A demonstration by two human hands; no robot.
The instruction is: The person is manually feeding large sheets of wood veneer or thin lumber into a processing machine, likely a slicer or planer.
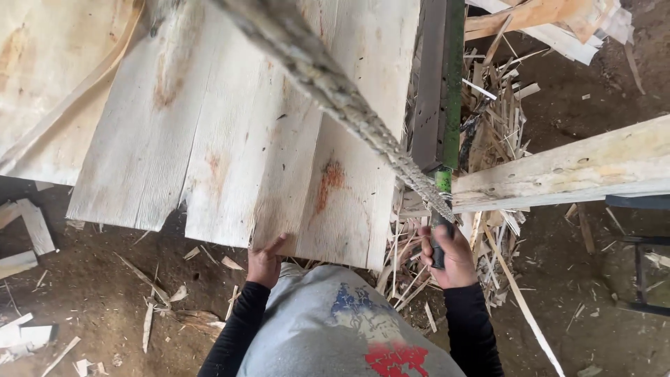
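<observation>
Packed brown dirt made up the floor (91,293), littered with splinters and offcuts, and above it lay a spread of pale thin boards (230,132), some streaked with rusty orange, overlapping one another like shingles. Using the boards as the mark: at their near edge the left hand (265,262) pressed against the underside of one sheet, thumb up along the edge, fingers curled out of sight, so I could not tell how firmly it gripped. Just to the right of the boards the right hand (450,255) was closed around the dark handle of a long tool (438,119), a green and grey bar that ran away from the person beside the boards' right edge. A thick frayed rope (335,87) crossed diagonally over the boards and came down near that handle. Right of the tool lay a heap of slivers (488,119), and a rough plank (579,167) stretched off to the side. Judging by the waste, much wood had already been split; the sheet at the left hand looked not yet dealt with.
</observation>
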